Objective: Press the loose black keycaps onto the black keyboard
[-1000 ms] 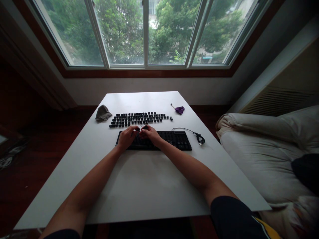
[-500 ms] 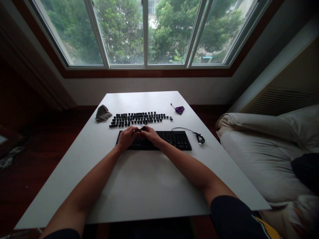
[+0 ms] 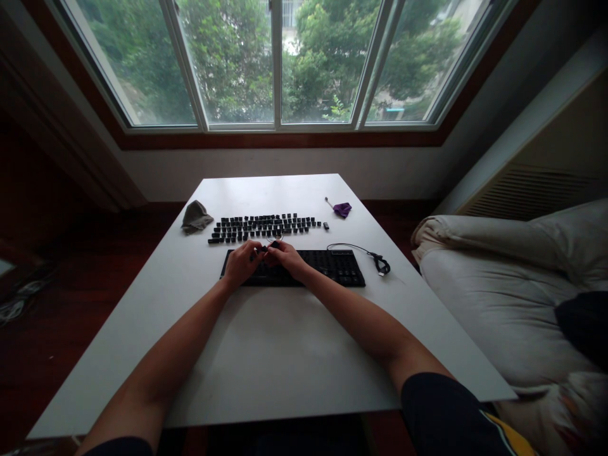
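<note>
A black keyboard [image 3: 332, 266] lies across the white table under both my hands. My left hand [image 3: 241, 263] is closed above its left part, fingertips pinching a small black keycap [image 3: 264, 249]. Close beside it, my right hand [image 3: 289, 258] is closed on a keycap puller [image 3: 274, 244], whose black handle and thin wire loops show past the fingers. The fingertips of the two hands nearly meet. Just beyond them, loose black keycaps [image 3: 256, 223] stand in several rows. My fingers hide part of the keyboard.
A grey cloth [image 3: 196, 217] lies left of the keycaps. At the far right are a purple cloth [image 3: 342, 209] and a thin brush-like stick [image 3: 329, 202]. The keyboard's bundled USB cable [image 3: 380, 263] rests at right. A beige sofa [image 3: 489, 304] stands beside the table [image 3: 285, 361].
My fingertips shift very slightly around the keycap. Everything else stays where it was.
</note>
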`<state>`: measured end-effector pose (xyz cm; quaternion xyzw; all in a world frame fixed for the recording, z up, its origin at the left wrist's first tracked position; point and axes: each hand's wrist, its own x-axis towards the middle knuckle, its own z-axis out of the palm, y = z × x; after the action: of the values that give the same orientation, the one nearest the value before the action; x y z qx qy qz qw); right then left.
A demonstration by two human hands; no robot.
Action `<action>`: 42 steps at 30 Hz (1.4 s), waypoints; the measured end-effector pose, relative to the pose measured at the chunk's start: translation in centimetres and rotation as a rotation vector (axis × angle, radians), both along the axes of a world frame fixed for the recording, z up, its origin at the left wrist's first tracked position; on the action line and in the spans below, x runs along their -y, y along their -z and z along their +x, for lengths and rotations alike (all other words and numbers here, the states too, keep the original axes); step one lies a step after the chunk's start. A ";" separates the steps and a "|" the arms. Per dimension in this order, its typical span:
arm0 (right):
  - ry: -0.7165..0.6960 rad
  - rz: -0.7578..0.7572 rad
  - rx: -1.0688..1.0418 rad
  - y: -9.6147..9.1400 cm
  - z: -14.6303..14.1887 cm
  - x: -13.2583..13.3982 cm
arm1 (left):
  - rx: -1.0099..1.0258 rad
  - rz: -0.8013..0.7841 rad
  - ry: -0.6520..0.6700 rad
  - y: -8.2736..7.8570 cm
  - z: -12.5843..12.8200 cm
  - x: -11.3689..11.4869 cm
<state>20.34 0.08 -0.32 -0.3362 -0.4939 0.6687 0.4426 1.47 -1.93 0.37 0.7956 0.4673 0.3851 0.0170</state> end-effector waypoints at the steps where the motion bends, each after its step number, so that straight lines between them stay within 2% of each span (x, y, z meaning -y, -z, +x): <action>1: -0.004 0.004 -0.001 0.2 0.0 -0.1 | 0.001 0.000 0.001 0.0 0.0 0.0; 6: -0.017 0.018 0.009 0.5 0.0 -0.3 | 0.002 -0.001 0.002 -0.2 0.0 0.1; 34: -0.008 0.044 0.074 -0.4 -0.2 0.4 | -0.004 -0.021 0.003 -0.2 0.1 0.0; 42: -0.006 0.051 0.062 -0.1 -0.2 0.2 | -0.004 -0.024 0.000 -0.1 0.0 -0.2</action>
<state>20.18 -0.10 -0.26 -0.3435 -0.5254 0.6465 0.4335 1.48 -1.75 0.45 0.7963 0.4719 0.3776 0.0257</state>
